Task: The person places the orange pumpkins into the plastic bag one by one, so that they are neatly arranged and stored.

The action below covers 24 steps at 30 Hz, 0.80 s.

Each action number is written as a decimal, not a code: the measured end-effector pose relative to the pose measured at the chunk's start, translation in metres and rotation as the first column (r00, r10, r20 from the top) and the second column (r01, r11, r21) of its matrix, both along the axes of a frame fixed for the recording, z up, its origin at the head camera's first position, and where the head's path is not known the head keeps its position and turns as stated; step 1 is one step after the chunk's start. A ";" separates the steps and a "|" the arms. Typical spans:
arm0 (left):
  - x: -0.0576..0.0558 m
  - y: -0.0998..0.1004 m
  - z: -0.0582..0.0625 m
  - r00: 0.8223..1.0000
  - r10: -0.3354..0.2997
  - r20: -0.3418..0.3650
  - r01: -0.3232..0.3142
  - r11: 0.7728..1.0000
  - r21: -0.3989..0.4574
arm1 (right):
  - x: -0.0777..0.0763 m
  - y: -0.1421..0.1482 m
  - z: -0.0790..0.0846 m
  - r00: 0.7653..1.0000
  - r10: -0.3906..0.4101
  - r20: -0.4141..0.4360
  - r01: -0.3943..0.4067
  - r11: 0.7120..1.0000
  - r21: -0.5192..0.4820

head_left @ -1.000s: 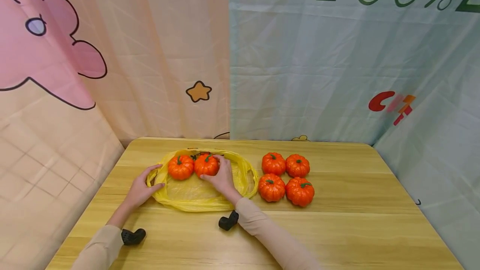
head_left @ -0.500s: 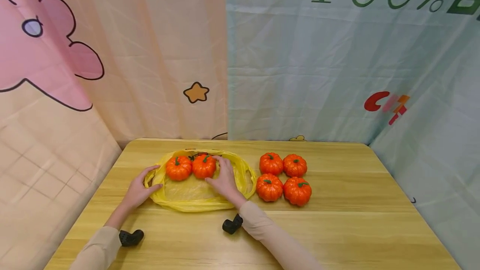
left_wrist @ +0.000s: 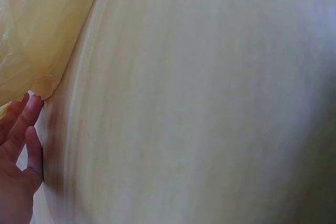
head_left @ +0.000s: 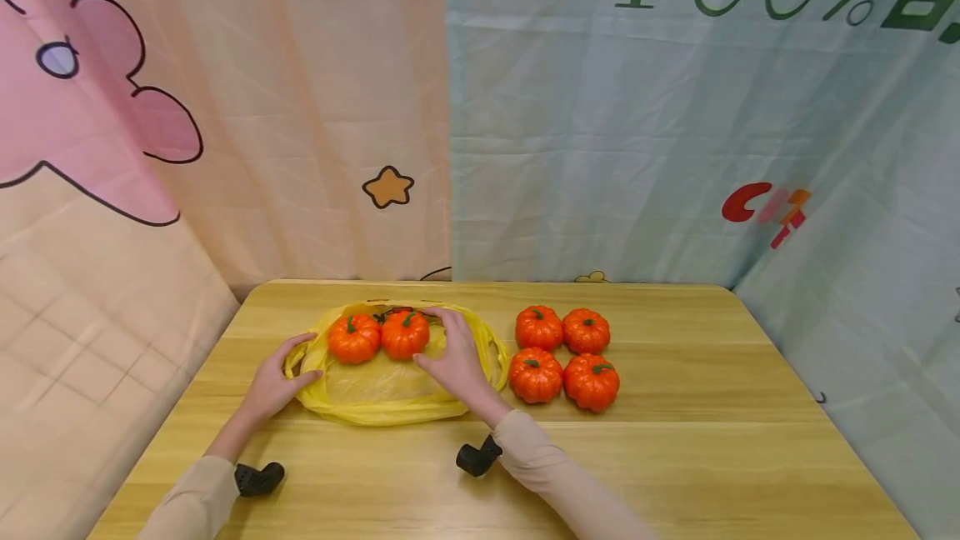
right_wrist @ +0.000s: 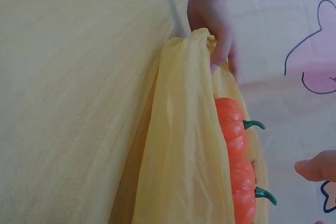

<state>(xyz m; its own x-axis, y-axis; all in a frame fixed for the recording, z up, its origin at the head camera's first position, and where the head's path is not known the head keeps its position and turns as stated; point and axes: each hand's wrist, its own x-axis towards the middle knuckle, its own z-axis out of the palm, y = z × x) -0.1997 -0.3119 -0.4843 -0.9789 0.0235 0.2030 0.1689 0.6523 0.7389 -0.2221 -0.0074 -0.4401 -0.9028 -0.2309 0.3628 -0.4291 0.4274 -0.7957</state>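
Note:
Two small orange pumpkins, one left [head_left: 354, 338] and one right [head_left: 405, 335], sit side by side at the back inside a spread yellow plastic bag [head_left: 375, 394]. My left hand [head_left: 272, 382] holds the bag's left end, fingers and thumb over its rim; the left wrist view has its fingertips partly behind the plastic. Just right of the right pumpkin, my right hand [head_left: 459, 361] is above the bag with thumb and fingers apart and nothing held. Its thumb [right_wrist: 317, 166] shows at the edge of the right wrist view, apart from the pumpkins.
Several more pumpkins [head_left: 536, 375] stand in a two-by-two group right of the bag, close to its right end. The wooden table [head_left: 675, 457] reaches back to printed curtains [head_left: 592, 148]. A black wrist device [head_left: 478, 457] sits on each forearm.
My right hand has let go of the right pumpkin and drawn away to the right. The left hand stays at the bag's left end. The head view has shifted slightly.

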 end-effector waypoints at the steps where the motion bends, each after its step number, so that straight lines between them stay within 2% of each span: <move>1: 0.000 0.000 0.000 1.000 0.000 -0.003 0.000 1.000 0.000 | 0.001 0.002 0.001 1.000 0.000 -0.006 0.000 1.000 -0.003; 10: -0.002 -0.002 -0.004 0.999 -0.004 -0.033 0.004 1.000 0.005 | 0.008 0.026 0.008 0.998 0.016 -0.064 -0.019 0.999 -0.051; 24: -0.001 -0.001 -0.001 1.000 -0.004 -0.022 0.004 1.000 -0.009 | 0.019 0.067 0.013 0.985 -0.040 -0.168 0.032 0.998 -0.050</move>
